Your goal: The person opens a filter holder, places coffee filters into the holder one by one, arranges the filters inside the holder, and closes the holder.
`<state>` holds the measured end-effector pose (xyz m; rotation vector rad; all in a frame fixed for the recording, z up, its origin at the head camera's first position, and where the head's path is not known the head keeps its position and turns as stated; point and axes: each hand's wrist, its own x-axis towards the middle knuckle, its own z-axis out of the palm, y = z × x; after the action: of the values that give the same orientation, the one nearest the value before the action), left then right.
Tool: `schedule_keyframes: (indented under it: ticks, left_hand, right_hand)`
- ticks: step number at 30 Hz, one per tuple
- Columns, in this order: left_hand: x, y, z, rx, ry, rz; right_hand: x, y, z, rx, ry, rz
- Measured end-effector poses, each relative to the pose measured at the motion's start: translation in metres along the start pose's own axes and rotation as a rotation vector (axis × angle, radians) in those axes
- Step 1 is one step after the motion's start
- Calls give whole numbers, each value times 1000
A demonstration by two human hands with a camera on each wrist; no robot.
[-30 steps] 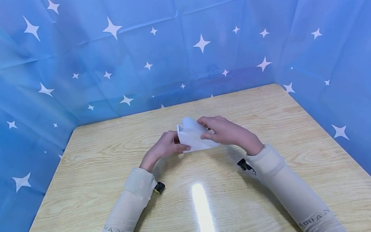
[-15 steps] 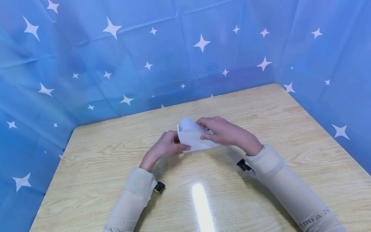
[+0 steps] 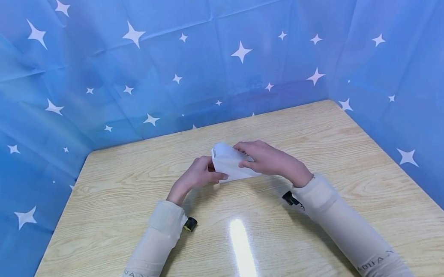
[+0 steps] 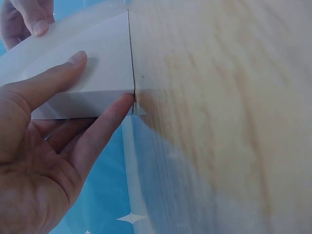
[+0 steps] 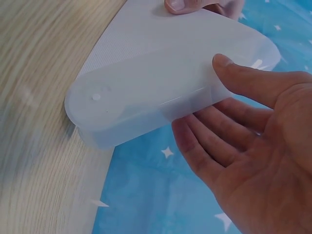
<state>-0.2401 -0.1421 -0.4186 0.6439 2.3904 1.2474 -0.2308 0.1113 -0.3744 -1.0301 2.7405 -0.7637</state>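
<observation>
A white case (image 3: 231,165) with a smooth, wedge-like body stands on the table between the two hands. My left hand (image 3: 198,173) grips its left end, thumb on the near face and fingers around the end. In the right wrist view, a translucent rounded flap (image 5: 146,90) with a small round stud (image 5: 96,97) covers part of the case. My right hand (image 3: 270,157) holds the right part, thumb on the flap's near side and fingers on the opposite side. What is inside the case is hidden.
The case is on a wood-grain table (image 3: 125,196), with a bright light reflection in front of it. A blue cloth with white stars (image 3: 201,58) hangs behind and at both sides. Small black devices hang under the left cuff (image 3: 167,219) and the right cuff (image 3: 314,192).
The case's raised top edge has sunk slightly and the gap at its left end has narrowed. My right hand has shifted a little to the left and downward; my left hand has stayed put.
</observation>
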Motion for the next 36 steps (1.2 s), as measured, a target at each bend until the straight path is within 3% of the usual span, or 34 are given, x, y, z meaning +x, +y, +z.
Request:
schedule_keyframes:
  ticks: [36]
  left_hand:
    - [0,-2,0,-2,-3,-16]
  right_hand:
    - [1,-4,4,-7,-49,58]
